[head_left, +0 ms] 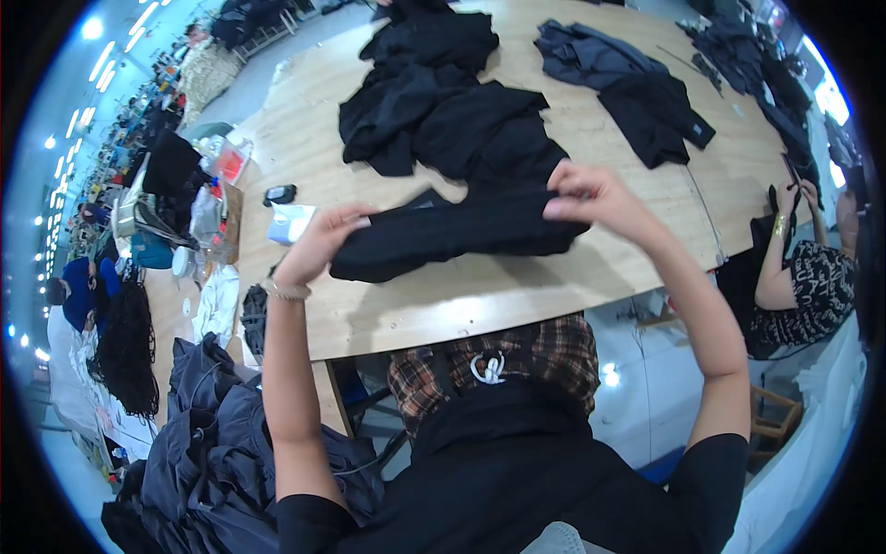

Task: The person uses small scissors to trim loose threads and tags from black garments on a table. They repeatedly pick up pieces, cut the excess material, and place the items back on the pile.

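Black cloth [452,233], in the head view, is stretched as a long folded band between two bare hands, just above the near part of a pale wooden surface [517,300], on which a shadow is cast. More dark fabric is seen directly behind it, and whether the two are joined cannot be told. The left end is pinched in the left grip [312,245], with thumb and fingers closed on the upper edge; the right end is pinched in the right grip [600,200], between thumb and fingertips. The cloth can be expected to be light, soft and limp, hardly fragile or slippery, and likely to sag in the middle if slack is given. It is probably best held near both upper corners, so that the fold is kept straight.

Beyond it, rumpled black garments [443,106] are spread along the surface, and a grey-and-black garment [646,106] is laid apart to the right. Near the left grip, a white packet [292,224] and a small black object [280,195] are seen. Dark grey clothing [208,448] is heaped at lower left. At far right, dark cloth is handled by a co-worker [798,286]; at far left, a person in blue [85,288] is seen, and the room is lit by ceiling lights [101,60].
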`<state>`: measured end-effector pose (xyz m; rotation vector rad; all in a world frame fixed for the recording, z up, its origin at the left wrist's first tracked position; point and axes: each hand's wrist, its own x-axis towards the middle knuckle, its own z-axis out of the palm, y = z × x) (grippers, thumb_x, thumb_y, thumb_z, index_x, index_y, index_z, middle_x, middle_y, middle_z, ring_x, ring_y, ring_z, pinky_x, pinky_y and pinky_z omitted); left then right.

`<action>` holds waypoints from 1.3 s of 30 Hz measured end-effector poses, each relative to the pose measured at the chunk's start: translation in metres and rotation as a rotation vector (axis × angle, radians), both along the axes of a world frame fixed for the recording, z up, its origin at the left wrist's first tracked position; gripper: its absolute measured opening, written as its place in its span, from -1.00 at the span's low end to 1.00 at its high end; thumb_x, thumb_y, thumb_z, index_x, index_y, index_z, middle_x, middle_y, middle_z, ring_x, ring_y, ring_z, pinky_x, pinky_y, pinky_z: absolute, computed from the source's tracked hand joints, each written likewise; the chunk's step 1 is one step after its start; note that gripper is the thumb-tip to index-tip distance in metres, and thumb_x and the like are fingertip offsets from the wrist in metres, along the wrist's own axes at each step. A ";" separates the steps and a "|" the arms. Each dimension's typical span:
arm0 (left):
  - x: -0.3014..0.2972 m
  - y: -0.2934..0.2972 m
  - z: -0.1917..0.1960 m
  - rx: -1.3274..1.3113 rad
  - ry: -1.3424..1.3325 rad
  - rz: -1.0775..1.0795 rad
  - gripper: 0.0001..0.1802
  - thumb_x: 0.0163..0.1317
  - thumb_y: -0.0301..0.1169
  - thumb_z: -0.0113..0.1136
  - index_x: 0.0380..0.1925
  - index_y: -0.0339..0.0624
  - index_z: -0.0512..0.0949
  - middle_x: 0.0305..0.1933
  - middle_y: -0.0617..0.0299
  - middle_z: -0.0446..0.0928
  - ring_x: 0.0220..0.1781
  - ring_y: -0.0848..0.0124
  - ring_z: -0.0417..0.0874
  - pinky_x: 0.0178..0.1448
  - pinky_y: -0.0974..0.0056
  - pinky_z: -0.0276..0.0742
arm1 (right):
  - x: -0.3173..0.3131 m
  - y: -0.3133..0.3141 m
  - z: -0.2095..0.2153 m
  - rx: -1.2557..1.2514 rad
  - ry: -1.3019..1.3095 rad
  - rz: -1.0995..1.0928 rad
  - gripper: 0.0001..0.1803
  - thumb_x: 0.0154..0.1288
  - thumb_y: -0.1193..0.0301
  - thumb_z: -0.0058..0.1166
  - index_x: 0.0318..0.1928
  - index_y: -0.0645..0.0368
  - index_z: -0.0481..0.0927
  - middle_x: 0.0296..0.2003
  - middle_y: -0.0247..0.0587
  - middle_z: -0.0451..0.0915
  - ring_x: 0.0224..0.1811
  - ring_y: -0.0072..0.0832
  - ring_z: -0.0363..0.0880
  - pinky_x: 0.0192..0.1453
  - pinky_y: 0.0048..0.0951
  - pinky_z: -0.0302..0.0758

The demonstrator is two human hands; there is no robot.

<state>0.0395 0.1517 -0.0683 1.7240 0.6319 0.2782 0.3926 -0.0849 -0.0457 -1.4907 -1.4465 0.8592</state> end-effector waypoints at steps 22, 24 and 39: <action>-0.003 -0.070 0.172 0.692 -0.009 -0.139 -0.79 0.45 -0.52 0.01 -0.08 -0.37 0.60 -0.12 0.30 0.64 -0.06 0.54 0.57 0.14 0.40 0.47 | 0.002 -0.060 0.120 0.228 -0.145 -0.211 -0.69 0.31 0.22 0.31 -0.44 0.10 0.51 -0.49 -0.61 0.36 -0.39 -0.77 0.24 -0.22 -0.58 0.20; -0.006 -0.072 0.177 0.699 -0.016 -0.130 -0.79 0.45 -0.52 0.00 -0.09 -0.36 0.59 -0.14 0.30 0.63 -0.07 0.55 0.56 0.13 0.40 0.46 | -0.003 -0.058 0.121 0.323 -0.174 -0.154 -0.70 0.30 0.25 0.32 -0.40 0.12 0.48 -0.39 -0.56 0.36 -0.32 -0.73 0.23 -0.19 -0.59 0.18; -0.018 -0.077 0.144 0.623 -0.171 -0.079 -0.79 0.46 -0.50 0.00 -0.08 -0.34 0.60 -0.18 0.32 0.61 -0.10 0.57 0.53 0.11 0.42 0.47 | -0.046 -0.067 0.141 0.381 -0.457 -0.287 -0.61 0.24 0.19 0.36 -0.42 0.21 0.48 -0.54 -0.42 0.29 -0.42 -0.58 0.23 -0.28 -0.46 0.24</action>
